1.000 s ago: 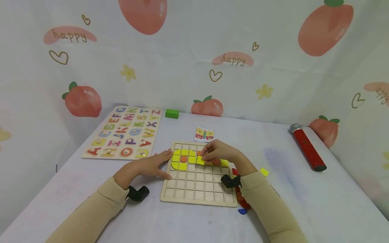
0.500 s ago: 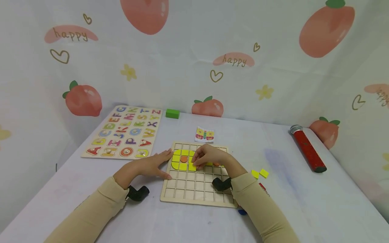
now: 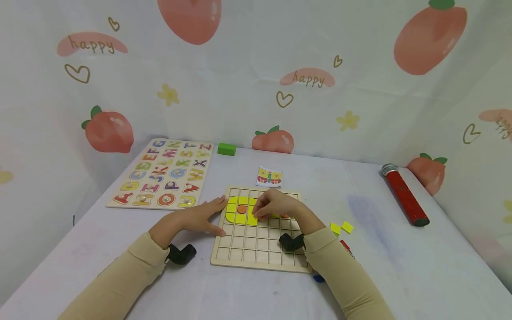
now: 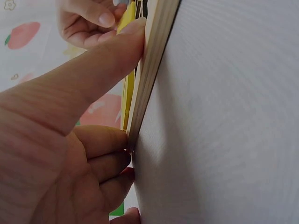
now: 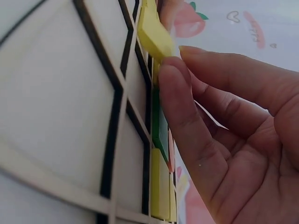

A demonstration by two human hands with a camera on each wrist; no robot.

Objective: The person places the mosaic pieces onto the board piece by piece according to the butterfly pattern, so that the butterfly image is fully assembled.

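Note:
My left hand (image 3: 194, 221) rests along the left side of a wooden grid board (image 3: 250, 243), thumb and fingers spread; the left wrist view shows the thumb (image 4: 112, 58) pressing its edge. Over the upper middle of the grid, my right hand (image 3: 282, 205) pinches a yellow tile (image 5: 153, 33) at one edge between thumb and fingertip. In the right wrist view the tile sits tilted against the grid. Yellow pieces and an orange disc (image 3: 242, 209) fill cells at the upper left. A green tile (image 5: 160, 128) shows beyond my thumb; my right hand hides part of the upper rows.
A butterfly pattern card (image 3: 270, 177) lies behind the board. An alphabet puzzle (image 3: 164, 175) and a green block (image 3: 226, 149) stand at the back left. Loose yellow tiles (image 3: 347, 227) and a blue piece (image 3: 318, 278) lie by my right sleeve. A red microphone (image 3: 406, 195) lies far right.
My right hand has moved left and slightly nearer with the yellow tile, to the right edge of the left yellow group; over the last half second it stays there. My left hand holds still.

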